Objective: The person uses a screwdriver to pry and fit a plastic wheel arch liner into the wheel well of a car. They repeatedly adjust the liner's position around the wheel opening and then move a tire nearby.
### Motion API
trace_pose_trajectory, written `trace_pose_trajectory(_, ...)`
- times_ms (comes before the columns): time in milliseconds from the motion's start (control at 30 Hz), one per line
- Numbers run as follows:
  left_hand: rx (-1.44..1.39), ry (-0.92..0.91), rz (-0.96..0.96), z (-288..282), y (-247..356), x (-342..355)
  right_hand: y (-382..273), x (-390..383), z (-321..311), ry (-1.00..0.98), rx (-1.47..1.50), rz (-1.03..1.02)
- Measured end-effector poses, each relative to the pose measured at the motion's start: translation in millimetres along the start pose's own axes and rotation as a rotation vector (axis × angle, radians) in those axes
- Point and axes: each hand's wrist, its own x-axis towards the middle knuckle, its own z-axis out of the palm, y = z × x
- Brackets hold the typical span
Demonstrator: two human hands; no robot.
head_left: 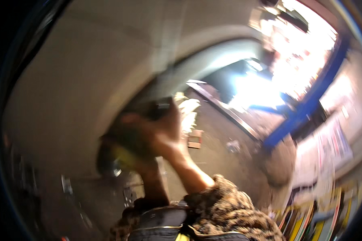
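Observation:
Both hands are together at the middle of the view, blurred by motion, beside a large beige curved panel [76,92] that looks like a vehicle body with a wheel arch. My right hand [163,130] is closed round a dark handheld tool [126,150] with a yellow-green patch and a shiny spot at its lower left end. A dark block [161,106] shows above the right hand's fingers; whether it is part of the tool I cannot tell. My left hand [147,162] is at the lower side of the tool, its fingers hidden or smeared.
A blue metal post [305,116] with a foot stands at the right, near a very bright opening. A long metal bar [225,110], crumpled pale paper [188,110] and a small cardboard piece [195,139] lie on the floor. Printed sheets [321,152] and striped items [317,221] are at the right.

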Motion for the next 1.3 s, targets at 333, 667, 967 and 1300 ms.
trace_pose_trajectory(333,-0.292,-0.492,0.124,10,-22,-4,4,0,-13,0.031,0.212,-0.091)
trace_pose_trajectory(667,-0.046,-0.340,0.105,-9,-6,-9,16,6,-10,0.215,0.121,-0.294)
trace_pose_trajectory(967,0.322,-0.394,0.056,-47,11,-13,30,3,2,0.258,-0.170,-0.455)
trace_pose_trajectory(1300,0.615,-0.422,-0.117,-29,37,-28,41,20,-34,0.204,-0.019,-0.465)
